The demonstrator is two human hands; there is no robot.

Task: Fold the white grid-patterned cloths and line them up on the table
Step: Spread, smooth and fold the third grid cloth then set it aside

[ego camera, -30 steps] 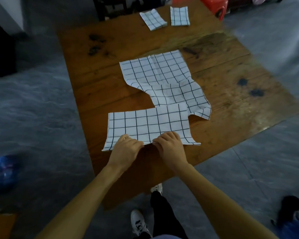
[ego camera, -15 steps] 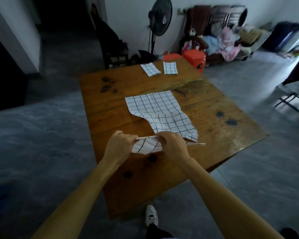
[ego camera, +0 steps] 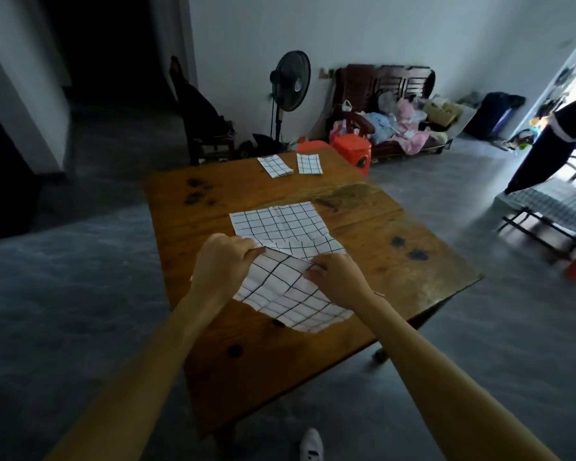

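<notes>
A grid cloth (ego camera: 290,291) is held over the near part of the counter (ego camera: 413,261), its far edge pinched by both hands while the rest hangs down towards the near right. The left hand (ego camera: 222,261) grips the far-left corner with curled fingers; the right hand (ego camera: 335,277) pinches the far-right corner. The held edge runs roughly left to right, and the long axis appears to lie along it, though the drape makes this uncertain.

For a clean fold, the two corners should be kept level and taut, and the edges matched before the cloth is laid down and pressed flat.

An unfolded cloth (ego camera: 280,224) lies flat just beyond the hands. Two folded cloths (ego camera: 276,166) (ego camera: 309,163) are set side by side at the far edge.
</notes>
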